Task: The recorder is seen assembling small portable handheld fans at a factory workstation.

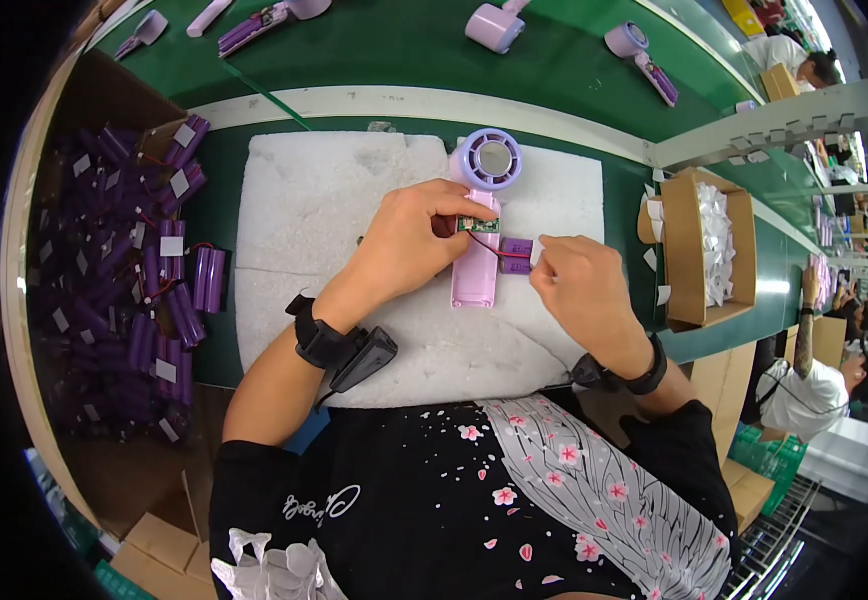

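Observation:
A lilac handheld fan [473, 280] lies on a white foam pad with its handle shell opened, the round fan head [491, 160] pointing away from me. Inside the handle sits a small green circuit board [490, 226]. My left hand [404, 240] is closed over the handle, thumb and fingers at the board's edges. Red and black wires run from the board to a purple battery pack [516, 254] just right of the handle. My right hand [584, 295] pinches the pack's right end, where something white shows; the fingertips partly hide it.
At the left, a large box [29, 300] holds many purple battery packs [169, 270]. A cardboard box [684, 300] of white pieces stands at the right. Several fan parts [495, 28] lie on the green belt [384, 50] beyond a pale rail [374, 103]. Other people sit far right.

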The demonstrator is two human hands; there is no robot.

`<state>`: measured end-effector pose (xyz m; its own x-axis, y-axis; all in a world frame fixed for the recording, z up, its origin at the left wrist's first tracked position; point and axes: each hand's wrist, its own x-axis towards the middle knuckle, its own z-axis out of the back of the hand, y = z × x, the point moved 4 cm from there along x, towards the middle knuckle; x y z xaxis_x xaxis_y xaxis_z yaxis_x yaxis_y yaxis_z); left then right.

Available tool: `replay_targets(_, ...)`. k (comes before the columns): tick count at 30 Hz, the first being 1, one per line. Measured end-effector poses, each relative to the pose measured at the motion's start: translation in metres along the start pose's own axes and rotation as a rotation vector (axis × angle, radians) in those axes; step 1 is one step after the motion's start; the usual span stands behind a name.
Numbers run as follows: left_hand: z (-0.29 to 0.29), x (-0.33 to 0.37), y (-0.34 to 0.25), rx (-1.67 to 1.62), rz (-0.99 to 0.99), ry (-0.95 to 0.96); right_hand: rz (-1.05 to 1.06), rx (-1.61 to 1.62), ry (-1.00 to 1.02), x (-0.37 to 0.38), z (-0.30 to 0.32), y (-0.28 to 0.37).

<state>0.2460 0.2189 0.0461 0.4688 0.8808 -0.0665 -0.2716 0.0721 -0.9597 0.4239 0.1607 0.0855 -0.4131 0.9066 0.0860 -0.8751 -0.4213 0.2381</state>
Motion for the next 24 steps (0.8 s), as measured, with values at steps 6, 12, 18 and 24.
replay_targets(6,-0.003,0.002,0.001,-0.003,-0.047,-0.013,-0.076,0.212,-0.067,-0.007,0.005,-0.012)
replay_targets(12,-0.003,0.001,-0.003,-0.007,-0.055,-0.063,-0.08,0.201,-0.082,-0.009,0.008,-0.01)
replay_targets(18,-0.005,0.001,-0.003,-0.007,-0.078,-0.071,-0.02,0.14,-0.044,-0.007,0.008,-0.007)
replay_targets(24,0.001,0.003,-0.001,0.027,-0.081,-0.047,-0.059,0.202,0.071,0.003,0.007,-0.016)
